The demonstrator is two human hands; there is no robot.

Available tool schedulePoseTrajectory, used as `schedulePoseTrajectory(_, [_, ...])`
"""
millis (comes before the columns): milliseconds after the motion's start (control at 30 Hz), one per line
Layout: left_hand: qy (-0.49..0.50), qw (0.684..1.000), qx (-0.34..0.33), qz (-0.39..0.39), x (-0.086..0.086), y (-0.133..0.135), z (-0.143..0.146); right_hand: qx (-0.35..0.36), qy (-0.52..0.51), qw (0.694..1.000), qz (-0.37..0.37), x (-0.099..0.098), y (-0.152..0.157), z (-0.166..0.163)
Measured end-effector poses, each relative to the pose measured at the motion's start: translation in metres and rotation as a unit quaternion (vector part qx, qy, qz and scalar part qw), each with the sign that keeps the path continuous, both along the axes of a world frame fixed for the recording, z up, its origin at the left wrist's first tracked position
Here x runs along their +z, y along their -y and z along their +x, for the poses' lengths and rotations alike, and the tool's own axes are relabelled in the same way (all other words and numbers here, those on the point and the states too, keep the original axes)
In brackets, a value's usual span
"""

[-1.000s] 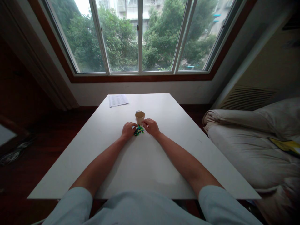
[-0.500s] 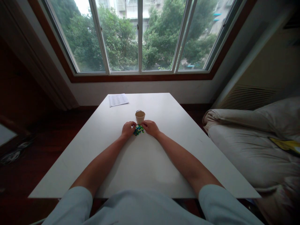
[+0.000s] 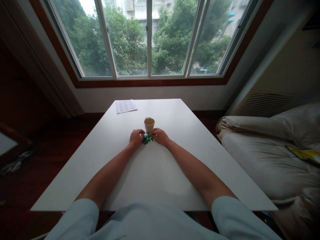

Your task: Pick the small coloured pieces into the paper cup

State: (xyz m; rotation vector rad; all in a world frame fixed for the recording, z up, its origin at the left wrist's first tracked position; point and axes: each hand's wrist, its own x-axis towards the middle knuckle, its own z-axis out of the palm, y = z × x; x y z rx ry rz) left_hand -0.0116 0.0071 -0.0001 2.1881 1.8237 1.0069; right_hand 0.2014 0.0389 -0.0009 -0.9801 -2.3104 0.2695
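Observation:
A small heap of green, blue and dark pieces (image 3: 148, 138) lies on the white table (image 3: 152, 173), too small for me to tell their kind. At its left edge is my left hand (image 3: 136, 137), fingers bent and drawn together at the pieces. My right hand (image 3: 160, 136) rests at the heap's right side, with thumb and fingertips pinched together. Whatever either pinch holds is too small to make out. Just behind the heap a tan bucket (image 3: 149, 125) with a thin handle stands upright, close to my right fingertips. Its bottom inside is hidden.
Printed sheets of paper (image 3: 126, 106) lie at the table's far left corner. Beyond the table is a wide window (image 3: 150, 40) above a low wall. A pale padded sofa (image 3: 270, 156) stands to the right, and cables (image 3: 12, 166) lie on the floor at left.
My left fingertips have shifted very slightly left, and some pieces in the heap have moved a little. The bucket and my right hand stay almost where they were.

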Motion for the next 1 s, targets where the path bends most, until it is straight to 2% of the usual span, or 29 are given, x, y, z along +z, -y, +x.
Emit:
schedulePoseTrajectory(233, [0.001, 1.0, -0.001, 0.0, 0.0007, 0.0, 0.0006, -0.049, 0.04, 0.998, 0.009, 0.0016, -0.0014, 0.0025])
schedulePoseTrajectory(467, [0.004, 1.0, -0.002, -0.002, 0.0008, -0.0001, 0.0007, -0.116, 0.023, 0.992, 0.037, 0.0021, -0.002, 0.0047])
schedulePoseTrajectory(667, [0.006, 1.0, -0.002, -0.007, 0.0007, -0.0003, 0.001, -0.104, 0.035, 0.994, 0.027, 0.0005, -0.0035, 0.005])
schedulePoseTrajectory(1000, [0.005, 1.0, -0.007, -0.002, -0.0012, -0.0012, 0.0006, -0.148, 0.063, 0.987, 0.024, -0.0045, -0.0085, 0.0071])
